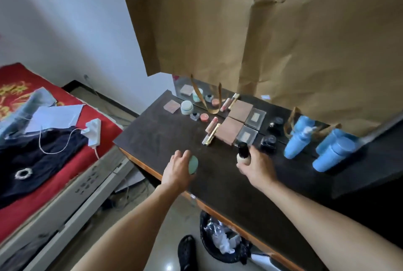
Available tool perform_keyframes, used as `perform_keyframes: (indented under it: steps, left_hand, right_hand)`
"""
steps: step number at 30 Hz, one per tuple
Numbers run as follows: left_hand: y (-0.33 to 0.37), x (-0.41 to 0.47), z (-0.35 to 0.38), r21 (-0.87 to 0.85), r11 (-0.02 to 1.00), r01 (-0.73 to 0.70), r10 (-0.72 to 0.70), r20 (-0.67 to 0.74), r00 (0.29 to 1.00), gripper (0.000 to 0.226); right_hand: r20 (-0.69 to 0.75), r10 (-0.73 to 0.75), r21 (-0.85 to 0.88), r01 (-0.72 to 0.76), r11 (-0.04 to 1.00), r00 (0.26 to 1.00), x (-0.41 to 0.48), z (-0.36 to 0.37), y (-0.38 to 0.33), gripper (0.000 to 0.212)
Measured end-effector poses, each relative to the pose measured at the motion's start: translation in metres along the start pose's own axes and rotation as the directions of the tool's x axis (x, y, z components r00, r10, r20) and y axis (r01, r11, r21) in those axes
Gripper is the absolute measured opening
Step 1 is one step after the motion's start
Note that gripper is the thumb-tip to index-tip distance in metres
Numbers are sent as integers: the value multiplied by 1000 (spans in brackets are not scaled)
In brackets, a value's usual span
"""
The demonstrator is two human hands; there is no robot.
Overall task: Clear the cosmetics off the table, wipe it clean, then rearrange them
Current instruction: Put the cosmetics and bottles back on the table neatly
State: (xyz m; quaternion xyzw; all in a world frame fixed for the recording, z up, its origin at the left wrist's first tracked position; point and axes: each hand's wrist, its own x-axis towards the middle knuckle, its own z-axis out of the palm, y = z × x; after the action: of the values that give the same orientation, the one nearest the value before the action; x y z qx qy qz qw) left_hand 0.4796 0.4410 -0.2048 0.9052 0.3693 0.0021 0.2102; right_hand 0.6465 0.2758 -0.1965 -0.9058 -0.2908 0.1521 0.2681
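Held apart at lower centre, the left hand is curled round a green sponge and the right hand is clamped on a black-capped bottle over the table, where other cosmetics are lined mid-frame; the task is judged unfinished, its stage unclear.

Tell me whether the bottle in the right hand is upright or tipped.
Upright: the bottle has its black cap on top, gripped by the right hand.
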Motion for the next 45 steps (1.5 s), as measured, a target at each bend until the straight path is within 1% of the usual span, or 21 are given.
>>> perform_keyframes:
  steps: [4,8,13,15,17,19,22,26,28,30,32,33,35,38,40,42,44,45]
  left_hand:
    - [-54,63,-19,-4,1000,6,-6,27,1000,50]
    - [-96,131,-31,-14,1000,-20,21,50,999,51]
    - [-132,208,-29,-65,997,-29,31,25,999,53]
    - [-137,227,-31,-48,998,-39,41,28,999,53]
    - [-145,248,-30,-17,999,-49,50,49,998,55]
    - [-152,264,-29,-8,998,-65,66,59,996,58]
    - [-158,283,-28,-13,996,-93,94,51,994,62]
    - [-166,294,-26,-19,990,-138,139,63,988,67]
    - [-166,295,-27,14,990,-144,142,98,985,72]
    - [-163,292,-29,67,990,-120,110,138,984,78]
    - [-158,283,-33,146,983,-111,94,117,989,83]
    - [-155,276,-35,175,977,-121,110,71,991,81]
    - [-146,260,-36,177,973,-148,158,-40,987,66]
    - [-126,235,-32,122,979,-161,177,-129,976,40]
    - [-110,217,-26,78,979,-188,197,-129,972,25]
    - [-91,197,-19,48,973,-226,230,-80,970,15]
    - [-68,176,-11,43,962,-270,271,-18,963,14]
    - [-56,165,-6,45,955,-292,292,1,956,15]
  right_hand:
    - [-1,26,54,-25,998,1000,51,45,-50,23]
    - [13,48,144,-49,988,999,101,86,-92,32]
    - [-25,56,121,-53,991,998,155,128,-128,29]
    - [-71,23,111,-15,994,997,169,140,-137,24]
    - [-78,-2,103,10,995,997,188,156,-144,24]
    - [-68,-7,106,14,994,998,204,168,-151,24]
    - [-100,-31,124,43,991,995,222,180,-157,24]
    - [-103,-13,157,29,987,995,232,188,-159,28]
    - [-85,-2,155,15,988,996,233,188,-158,31]
    - [-69,5,154,6,988,998,230,186,-157,36]
    - [-66,-16,151,26,988,998,225,183,-155,45]
    - [-64,-27,150,37,988,998,221,179,-153,49]
    - [-71,-36,146,46,988,997,211,169,-149,52]
    - [-127,-70,124,86,989,989,193,151,-136,46]
    - [-139,-56,85,68,994,989,178,137,-121,39]
    - [-137,-45,35,50,998,990,159,120,-100,27]
    - [-140,-48,-19,45,999,989,136,101,-74,17]
    - [-142,-41,-39,36,999,989,123,90,-60,16]
